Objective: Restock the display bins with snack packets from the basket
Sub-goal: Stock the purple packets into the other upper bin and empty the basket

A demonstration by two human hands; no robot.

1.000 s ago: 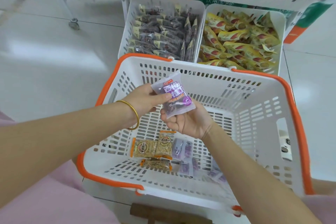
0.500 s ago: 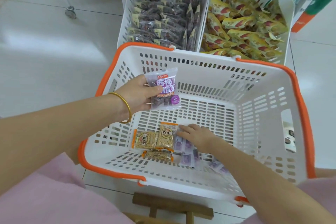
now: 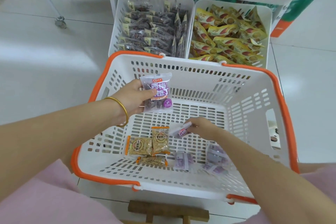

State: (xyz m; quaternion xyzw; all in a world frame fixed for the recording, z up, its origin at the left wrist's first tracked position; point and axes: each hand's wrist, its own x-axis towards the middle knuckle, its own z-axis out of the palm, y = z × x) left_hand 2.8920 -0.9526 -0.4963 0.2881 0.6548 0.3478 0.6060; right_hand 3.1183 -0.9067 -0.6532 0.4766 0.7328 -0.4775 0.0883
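Left hand [image 3: 133,98] is up over the basket with thumb and fingers clamped on a purple plum packet [image 3: 157,94], label facing the camera, gold bangle [image 3: 124,112] on that wrist. Right hand [image 3: 202,127] is down low inside the basket, fingertips pinching the end of a second small purple packet [image 3: 180,131] that sits just off the basket floor or barely touching it, can't tell which. Right beside that on the floor of the basket are three orange-edged nut brittle packets [image 3: 149,145] bunched together, and a few more purple packets [image 3: 216,154] lie loose near the right forearm. The basket [image 3: 245,100] itself is white slotted plastic with an orange rim, parked on the near side of two white display bins. The left bin [image 3: 115,31] is packed with dark clear-wrapped packets [image 3: 152,29], the right bin [image 3: 268,29] is full of yellow packets [image 3: 227,36]. More white bins hang above those, and it's all over a pale tiled floor [image 3: 45,51].
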